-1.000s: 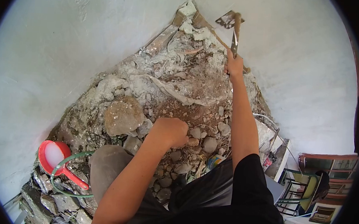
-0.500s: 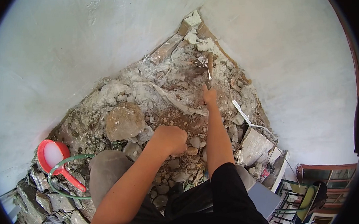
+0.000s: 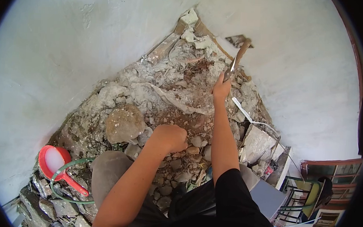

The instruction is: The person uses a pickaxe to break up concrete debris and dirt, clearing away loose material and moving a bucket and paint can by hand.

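Observation:
My right hand is wrapped round the grip of a short-handled hoe. Its brown handle slants up and to the right, and the dirty metal head is raised in front of the right wall. Below and to the left, my left hand is curled into a fist over the stones, its fingers turned away, so I cannot see whether anything is in it. Between the hands and the corner lies a heap of rubble and soil, with a dug brown patch near the top. A large round stone rests left of my fist.
White walls meet at the corner ahead. A red dipper and a green hose lie at lower left. A white strip and a broken slab sit on the right, with a green chair farther off.
My right hand has lifted the hoe from the rubble near the corner and swung it up and right, before the wall. My left fist has stayed nearly in place.

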A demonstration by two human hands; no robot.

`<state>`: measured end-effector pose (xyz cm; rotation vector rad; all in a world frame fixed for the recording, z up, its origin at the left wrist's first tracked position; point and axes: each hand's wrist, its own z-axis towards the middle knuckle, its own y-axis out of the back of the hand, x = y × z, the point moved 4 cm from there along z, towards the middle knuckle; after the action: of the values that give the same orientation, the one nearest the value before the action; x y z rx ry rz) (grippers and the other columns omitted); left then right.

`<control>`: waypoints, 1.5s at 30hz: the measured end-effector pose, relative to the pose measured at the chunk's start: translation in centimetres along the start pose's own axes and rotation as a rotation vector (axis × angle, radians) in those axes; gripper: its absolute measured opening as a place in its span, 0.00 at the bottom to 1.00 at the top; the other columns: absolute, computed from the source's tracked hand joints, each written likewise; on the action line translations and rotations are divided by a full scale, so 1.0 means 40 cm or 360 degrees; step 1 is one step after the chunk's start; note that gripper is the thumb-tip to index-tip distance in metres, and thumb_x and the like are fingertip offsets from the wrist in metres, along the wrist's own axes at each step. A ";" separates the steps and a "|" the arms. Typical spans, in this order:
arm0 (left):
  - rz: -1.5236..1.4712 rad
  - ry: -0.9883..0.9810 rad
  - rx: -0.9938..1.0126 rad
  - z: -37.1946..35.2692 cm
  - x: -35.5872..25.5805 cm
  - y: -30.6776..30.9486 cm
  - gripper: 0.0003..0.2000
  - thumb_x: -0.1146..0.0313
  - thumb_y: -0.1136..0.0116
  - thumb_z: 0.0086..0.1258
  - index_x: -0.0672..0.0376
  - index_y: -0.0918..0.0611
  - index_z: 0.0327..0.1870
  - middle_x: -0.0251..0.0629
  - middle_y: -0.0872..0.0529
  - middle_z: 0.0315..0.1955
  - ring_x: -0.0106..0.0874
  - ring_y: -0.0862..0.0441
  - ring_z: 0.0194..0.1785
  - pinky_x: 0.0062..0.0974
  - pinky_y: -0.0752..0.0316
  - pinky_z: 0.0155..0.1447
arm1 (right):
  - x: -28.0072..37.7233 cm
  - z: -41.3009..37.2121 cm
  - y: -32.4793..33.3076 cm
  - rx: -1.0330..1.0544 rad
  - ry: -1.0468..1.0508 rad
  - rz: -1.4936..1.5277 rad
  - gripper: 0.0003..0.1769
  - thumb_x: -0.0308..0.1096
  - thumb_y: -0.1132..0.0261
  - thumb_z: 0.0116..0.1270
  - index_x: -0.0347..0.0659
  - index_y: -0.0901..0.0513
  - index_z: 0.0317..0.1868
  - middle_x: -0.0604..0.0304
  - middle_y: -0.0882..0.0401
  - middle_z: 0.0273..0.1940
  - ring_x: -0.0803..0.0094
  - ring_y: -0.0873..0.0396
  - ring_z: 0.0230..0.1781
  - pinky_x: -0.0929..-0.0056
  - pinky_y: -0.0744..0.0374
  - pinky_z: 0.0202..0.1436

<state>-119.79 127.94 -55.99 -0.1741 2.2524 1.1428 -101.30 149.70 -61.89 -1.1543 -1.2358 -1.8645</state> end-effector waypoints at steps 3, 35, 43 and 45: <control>-0.0019 -0.0001 0.0106 0.001 0.010 -0.006 0.19 0.53 0.44 0.64 0.63 0.16 0.39 0.47 0.15 0.39 0.44 0.17 0.45 0.41 0.22 0.49 | -0.164 -0.028 -0.028 0.0183 -0.0432 -0.0045 0.16 0.42 0.46 0.73 0.38 0.33 0.33 0.62 0.34 0.16 0.72 0.34 0.08 0.67 0.32 0.10; -0.0071 0.0005 0.0042 -0.008 0.031 0.004 0.19 0.53 0.45 0.65 0.63 0.18 0.39 0.48 0.16 0.37 0.45 0.18 0.44 0.43 0.23 0.48 | 0.195 0.169 0.159 0.0341 -0.0084 0.0140 0.17 0.44 0.40 0.71 0.42 0.35 0.31 0.67 0.38 0.16 0.79 0.40 0.09 0.75 0.40 0.11; -0.0011 0.0093 0.0157 0.006 0.023 0.015 0.17 0.55 0.43 0.61 0.59 0.16 0.42 0.48 0.15 0.42 0.44 0.16 0.47 0.42 0.21 0.51 | 0.033 0.055 0.072 -0.0313 0.0286 0.0027 0.18 0.45 0.46 0.73 0.34 0.27 0.37 0.57 0.29 0.18 0.69 0.29 0.15 0.64 0.29 0.22; -0.0022 0.0041 0.0090 0.010 0.024 0.007 0.17 0.56 0.44 0.61 0.60 0.16 0.42 0.48 0.14 0.42 0.44 0.16 0.46 0.41 0.21 0.52 | -0.095 -0.035 0.039 -0.0067 -0.0315 -0.0240 0.20 0.45 0.45 0.72 0.31 0.24 0.42 0.50 0.25 0.22 0.64 0.25 0.20 0.57 0.25 0.30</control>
<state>-120.50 128.56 -56.51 -0.1825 2.2999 1.0736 -98.79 147.92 -64.98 -1.3273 -1.4338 -1.9296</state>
